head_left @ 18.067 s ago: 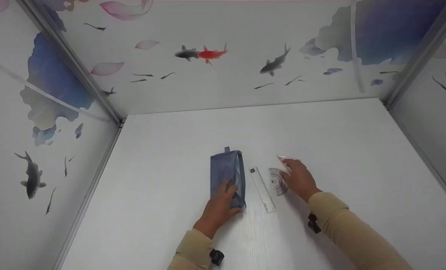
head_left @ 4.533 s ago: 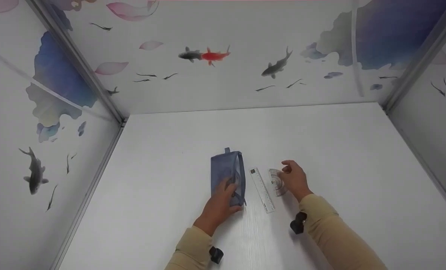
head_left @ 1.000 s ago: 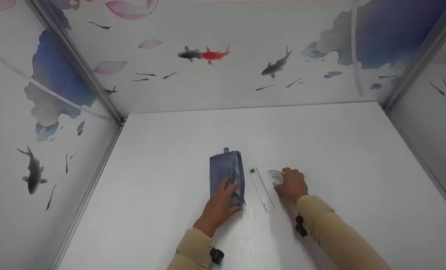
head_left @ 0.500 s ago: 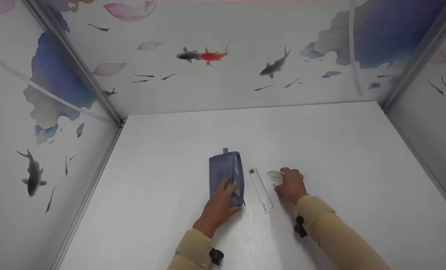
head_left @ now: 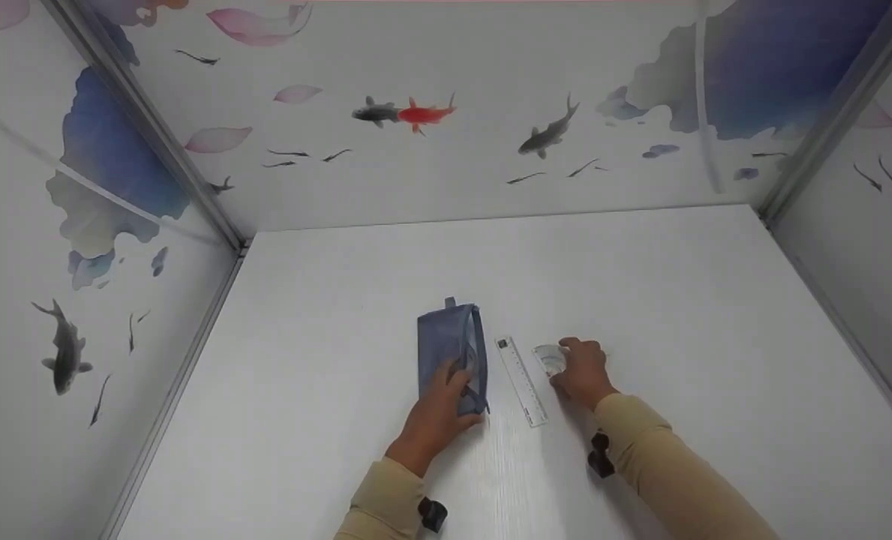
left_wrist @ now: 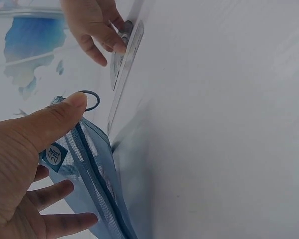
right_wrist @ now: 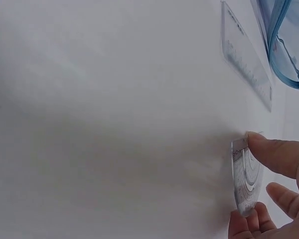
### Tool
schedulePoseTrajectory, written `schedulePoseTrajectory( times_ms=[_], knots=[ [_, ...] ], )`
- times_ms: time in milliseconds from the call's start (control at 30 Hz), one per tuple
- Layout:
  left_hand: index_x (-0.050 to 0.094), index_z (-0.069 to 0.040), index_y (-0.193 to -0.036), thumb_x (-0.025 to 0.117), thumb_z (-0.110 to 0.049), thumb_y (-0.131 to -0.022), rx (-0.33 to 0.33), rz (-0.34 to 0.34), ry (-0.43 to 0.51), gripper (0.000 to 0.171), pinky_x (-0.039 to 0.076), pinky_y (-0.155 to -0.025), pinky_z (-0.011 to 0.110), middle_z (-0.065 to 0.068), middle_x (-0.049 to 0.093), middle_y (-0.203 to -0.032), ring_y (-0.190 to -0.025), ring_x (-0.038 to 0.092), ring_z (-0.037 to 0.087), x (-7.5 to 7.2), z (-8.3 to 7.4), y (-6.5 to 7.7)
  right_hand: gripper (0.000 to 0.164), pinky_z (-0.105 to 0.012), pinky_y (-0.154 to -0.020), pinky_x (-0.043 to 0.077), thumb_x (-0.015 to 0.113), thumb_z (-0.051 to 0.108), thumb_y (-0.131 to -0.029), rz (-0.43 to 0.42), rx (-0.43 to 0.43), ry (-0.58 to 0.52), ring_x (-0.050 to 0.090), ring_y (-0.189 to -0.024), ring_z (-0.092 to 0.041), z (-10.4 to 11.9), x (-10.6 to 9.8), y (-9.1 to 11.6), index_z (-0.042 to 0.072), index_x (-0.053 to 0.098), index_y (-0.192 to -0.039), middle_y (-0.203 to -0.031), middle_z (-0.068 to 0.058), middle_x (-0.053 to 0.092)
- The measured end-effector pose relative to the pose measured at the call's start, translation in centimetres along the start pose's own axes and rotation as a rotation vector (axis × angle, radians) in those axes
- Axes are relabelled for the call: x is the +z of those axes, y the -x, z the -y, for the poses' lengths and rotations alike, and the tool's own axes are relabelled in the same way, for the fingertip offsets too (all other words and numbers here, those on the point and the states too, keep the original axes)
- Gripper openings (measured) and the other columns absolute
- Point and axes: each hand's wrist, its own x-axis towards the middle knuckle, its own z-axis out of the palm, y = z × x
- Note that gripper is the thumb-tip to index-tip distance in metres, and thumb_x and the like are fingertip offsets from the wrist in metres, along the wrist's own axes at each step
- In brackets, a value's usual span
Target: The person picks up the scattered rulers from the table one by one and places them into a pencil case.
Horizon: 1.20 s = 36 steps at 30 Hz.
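Observation:
A blue mesh pencil pouch lies on the white table, its zipped side gaping to the right. My left hand holds it near the front end; in the left wrist view the thumb presses beside the zipper's pull loop. A clear protractor is in my right hand. The right wrist view shows the thumb on one end of the protractor and curled fingers at the other, close over the table. Between pouch and protractor lies a clear straight ruler, apart from both hands.
The white tabletop is bounded by upright panels painted with fish and petals. The back panel stands well beyond the pouch. Black camera mounts sit at both wrists, under tan sleeves.
Earliest, the right hand was at a pinkish clear piece beyond the protractor; later it came to the protractor and gripped it. In the last second the protractor shifted slightly; the left hand stayed on the pouch.

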Motion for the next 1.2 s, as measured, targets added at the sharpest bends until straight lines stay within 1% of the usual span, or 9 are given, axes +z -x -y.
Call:
schedulePoseTrajectory(
  times_ms=[233, 400, 567, 633, 867, 1200],
  knots=[
    [0.048, -0.013, -0.135, 0.082, -0.026, -0.076, 0.007, -0.002, 0.001, 0.069, 0.05, -0.091, 0.044, 0.019, 0.034, -0.148, -0.124, 0.05, 0.034, -0.05, 0.03, -0.03, 0.069, -0.055, -0.11, 0.027, 0.074, 0.0, -0.077, 0.022, 0.047, -0.048, 0.038, -0.126, -0.045, -0.02, 0.03, -0.04, -0.007, 0.041, -0.137, -0.132, -0.032, 0.04],
    [0.048, -0.013, -0.134, 0.082, -0.026, -0.077, 0.012, -0.005, -0.009, 0.067, 0.05, -0.091, 0.044, 0.019, 0.035, -0.147, -0.124, 0.051, 0.033, -0.01, 0.08, -0.13, 0.068, -0.053, -0.109, 0.029, 0.073, -0.002, -0.078, 0.015, 0.042, -0.077, 0.04, -0.126, -0.043, 0.0, 0.0, -0.05, -0.009, 0.04, -0.137, -0.131, -0.032, 0.042],
    [0.049, -0.014, -0.134, 0.082, -0.026, -0.077, 0.011, -0.004, -0.012, 0.067, 0.05, -0.091, 0.043, 0.018, 0.035, -0.148, -0.124, 0.051, 0.032, 0.04, 0.06, -0.19, 0.069, -0.052, -0.109, 0.03, 0.07, -0.005, -0.079, 0.015, 0.043, -0.15, 0.04, -0.128, -0.043, -0.21, -0.06, 0.14, -0.01, 0.037, -0.139, -0.132, -0.032, 0.043],
    [0.049, -0.013, -0.132, 0.082, -0.027, -0.076, 0.016, -0.007, -0.015, 0.066, 0.051, -0.091, 0.043, 0.018, 0.035, -0.148, -0.124, 0.05, 0.032, 0.05, 0.02, -0.18, 0.069, -0.052, -0.108, 0.032, 0.069, -0.006, -0.08, 0.012, 0.043, -0.171, 0.042, -0.126, -0.043, -0.36, -0.05, 0.2, -0.01, 0.035, -0.14, -0.131, -0.032, 0.044],
    [0.049, -0.014, -0.13, 0.082, -0.027, -0.075, 0.033, -0.016, -0.032, 0.065, 0.05, -0.093, 0.042, 0.017, 0.035, -0.148, -0.127, 0.048, 0.032, -0.08, -0.11, -0.14, 0.067, -0.052, -0.099, 0.04, 0.064, -0.006, -0.081, -0.005, 0.031, -0.185, 0.051, -0.112, -0.04, -0.79, -0.13, 0.17, -0.01, 0.033, -0.14, -0.122, -0.029, 0.052],
    [0.049, -0.014, -0.13, 0.083, -0.026, -0.075, 0.035, -0.017, -0.016, 0.066, 0.05, -0.092, 0.043, 0.017, 0.035, -0.148, -0.126, 0.049, 0.032, -0.16, -0.06, -0.04, 0.064, -0.051, -0.096, 0.042, 0.059, -0.008, -0.082, -0.007, 0.042, -0.203, 0.054, -0.108, -0.038, -0.82, -0.34, 0.31, -0.008, 0.034, -0.14, -0.115, -0.027, 0.057]
  ],
)
